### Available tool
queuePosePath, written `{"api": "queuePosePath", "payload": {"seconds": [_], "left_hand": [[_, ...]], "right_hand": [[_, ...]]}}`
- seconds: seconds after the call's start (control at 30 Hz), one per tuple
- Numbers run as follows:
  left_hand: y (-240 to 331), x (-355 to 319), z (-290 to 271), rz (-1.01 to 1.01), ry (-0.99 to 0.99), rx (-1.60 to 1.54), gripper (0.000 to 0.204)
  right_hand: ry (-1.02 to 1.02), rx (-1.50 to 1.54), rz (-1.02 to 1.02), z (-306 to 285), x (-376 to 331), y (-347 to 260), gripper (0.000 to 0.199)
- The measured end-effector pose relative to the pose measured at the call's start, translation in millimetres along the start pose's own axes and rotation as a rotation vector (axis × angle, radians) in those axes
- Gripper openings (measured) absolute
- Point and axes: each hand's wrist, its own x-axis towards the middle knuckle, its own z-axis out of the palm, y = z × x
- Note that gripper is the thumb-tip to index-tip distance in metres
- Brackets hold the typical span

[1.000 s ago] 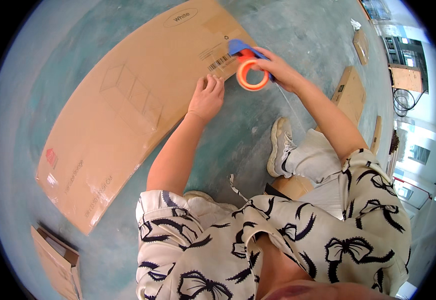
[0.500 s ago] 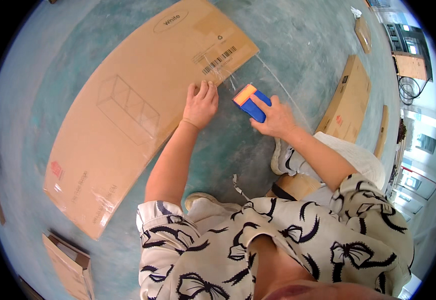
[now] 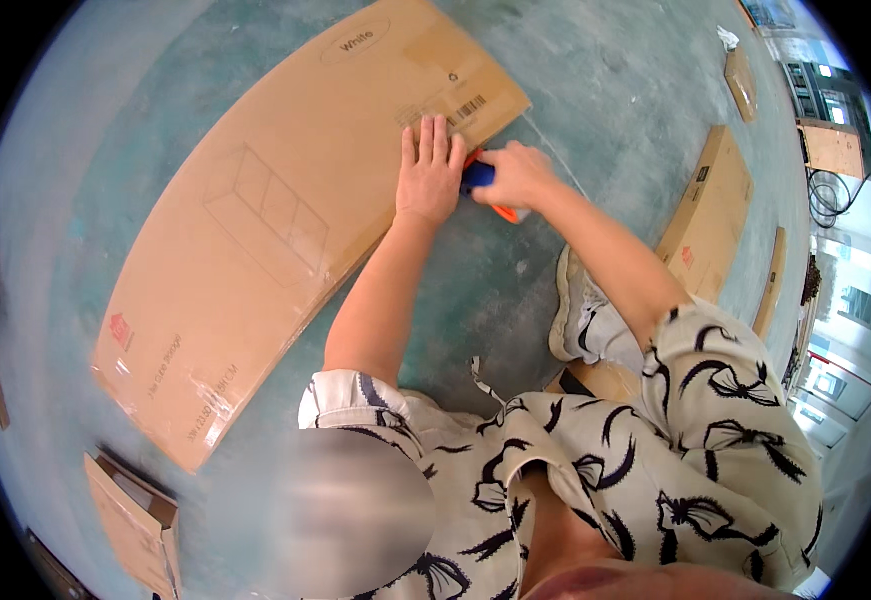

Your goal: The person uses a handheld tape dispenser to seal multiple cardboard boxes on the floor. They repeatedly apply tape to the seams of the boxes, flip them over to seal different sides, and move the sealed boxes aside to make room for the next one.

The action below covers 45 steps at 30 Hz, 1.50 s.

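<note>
A large flat cardboard box point(image 3: 256, 150) lies on the floor, running from the lower left to the upper middle. My left hand point(image 3: 429, 180) rests flat on its top near the right long edge, fingers stretched out, covering part of the printed barcode. My right hand point(image 3: 522, 172) is wrapped round a blue and orange tape dispenser point(image 3: 479, 175). The dispenser is up against the box's long side, right beside my left hand. My right fingers and the box edge hide part of it.
An open carton point(image 3: 136, 525) stands at the lower left. A long cardboard box point(image 3: 711, 210) lies to the right, with a narrow cardboard strip point(image 3: 771, 280) beyond it. Another cardboard piece point(image 3: 741, 85) sits at the far right. A blurred round patch covers the lower left of my torso.
My right hand has brought the tape dispenser left and up to the box's side, turning it. My left hand has moved farther along the edge and flattened from bent fingers.
</note>
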Motion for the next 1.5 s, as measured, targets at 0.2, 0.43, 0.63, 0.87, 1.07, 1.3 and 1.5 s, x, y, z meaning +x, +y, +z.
{"api": "queuePosePath", "payload": {"seconds": [0.2, 0.43, 0.63, 0.87, 1.07, 1.3, 1.5], "left_hand": [[-6, -2, 2, -0.074, -0.066, 0.200, 0.049], [-42, -28, -209, -0.448, -0.161, -0.965, 0.026], [-112, -196, -398, -0.148, 0.624, -0.711, 0.038], [-69, -212, -420, 0.218, 0.491, -0.574, 0.037], [-21, -244, -434, 0.142, 0.502, -0.463, 0.037], [2, -254, -425, 0.042, 0.628, -0.319, 0.037], [1, -266, -445, 0.111, 0.729, -0.193, 0.036]], "right_hand": [[-0.042, 1.037, -0.093, -49, -12, 45, 0.051], [0.193, 0.894, -0.241, -21, 54, 16, 0.059], [0.324, 0.926, -0.892, -171, -41, -99, 0.046], [0.192, 0.834, -1.591, -145, -243, -129, 0.046], [0.180, 0.907, -1.668, -111, -280, -124, 0.046], [0.161, 0.992, -1.731, -77, -250, -117, 0.046], [0.238, 1.007, -1.820, -64, -232, -144, 0.046]]}}
